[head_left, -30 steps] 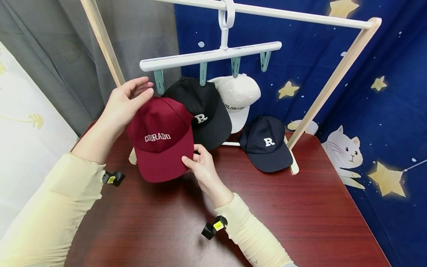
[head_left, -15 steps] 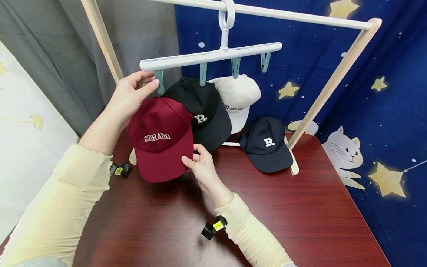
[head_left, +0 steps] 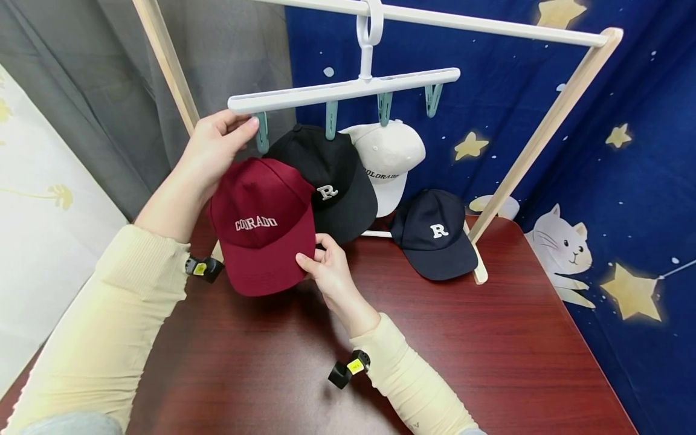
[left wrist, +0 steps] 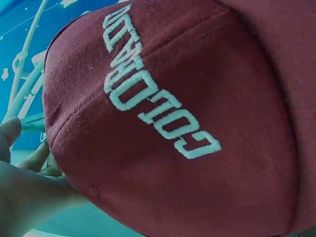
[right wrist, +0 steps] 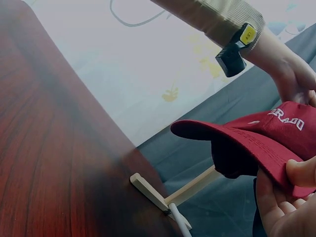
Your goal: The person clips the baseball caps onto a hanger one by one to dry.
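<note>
A dark red cap [head_left: 260, 223] with white lettering is tilted brim-down at the left. My right hand [head_left: 333, 275] pinches the right edge of its brim, thumb on top and fingers beneath, as the right wrist view also shows. At the hanger's left end, my left hand [head_left: 214, 148] pinches the upper part of a green clip [head_left: 263, 134] between thumb and fingers. The clip's lower end is close to the cap's crown; whether it bites the fabric I cannot tell. In the left wrist view the cap [left wrist: 163, 123] hides much of the clip.
A white hanger [head_left: 348, 90] hangs from a wooden rack's bar [head_left: 489, 25]. Below its middle clips are a black cap [head_left: 348, 205] and a white cap [head_left: 388, 151]. A navy cap [head_left: 432, 235] rests by the rack's right foot on the reddish-brown table [head_left: 489, 362].
My left hand has moved up and right from beside the leftmost clip to take hold of its top. The right hand and the red cap have stayed nearly still.
</note>
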`<state>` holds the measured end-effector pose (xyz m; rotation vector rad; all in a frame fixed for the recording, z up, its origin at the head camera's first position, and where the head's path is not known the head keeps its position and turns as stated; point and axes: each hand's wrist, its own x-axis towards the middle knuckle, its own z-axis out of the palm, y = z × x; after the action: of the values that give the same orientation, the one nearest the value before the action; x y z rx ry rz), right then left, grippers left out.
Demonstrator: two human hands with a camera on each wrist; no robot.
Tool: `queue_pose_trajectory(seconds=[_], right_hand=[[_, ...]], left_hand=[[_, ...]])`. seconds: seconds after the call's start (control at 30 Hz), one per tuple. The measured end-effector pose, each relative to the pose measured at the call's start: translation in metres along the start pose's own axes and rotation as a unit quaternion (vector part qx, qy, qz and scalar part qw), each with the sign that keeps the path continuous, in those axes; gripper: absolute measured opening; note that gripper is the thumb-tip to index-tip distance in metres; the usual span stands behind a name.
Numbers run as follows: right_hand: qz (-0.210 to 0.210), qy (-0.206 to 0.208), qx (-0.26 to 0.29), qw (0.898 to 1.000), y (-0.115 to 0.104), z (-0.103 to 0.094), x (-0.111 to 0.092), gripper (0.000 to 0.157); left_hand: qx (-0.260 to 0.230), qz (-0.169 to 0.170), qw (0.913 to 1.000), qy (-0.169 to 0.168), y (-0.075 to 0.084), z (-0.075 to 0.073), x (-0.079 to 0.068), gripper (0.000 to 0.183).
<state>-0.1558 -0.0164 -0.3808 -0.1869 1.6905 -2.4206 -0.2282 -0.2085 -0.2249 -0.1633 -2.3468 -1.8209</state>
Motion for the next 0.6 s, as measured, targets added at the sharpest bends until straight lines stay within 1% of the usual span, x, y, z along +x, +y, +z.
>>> queue_pose_trajectory(seconds=[0.2,0.43,0.6], right_hand=[[-0.002,-0.001,-0.007,1.000,-0.0011,0.0009,0.0013,0.024],[-0.004,0.002,-0.007,1.000,0.0001,0.0002,0.0041,0.024],[-0.004,0.004,-0.009,1.000,0.0009,-0.0002,0.0060,0.024]], left_hand=[[-0.008,0.002,0.9999,0.006,0.0021,0.0006,0.0017,0.040],[-0.017,-0.009,0.9998,0.009,0.0041,0.0011,0.0031,0.041],[-0.022,-0.007,0.9995,0.020,0.0036,-0.0004,0.0060,0.039]])
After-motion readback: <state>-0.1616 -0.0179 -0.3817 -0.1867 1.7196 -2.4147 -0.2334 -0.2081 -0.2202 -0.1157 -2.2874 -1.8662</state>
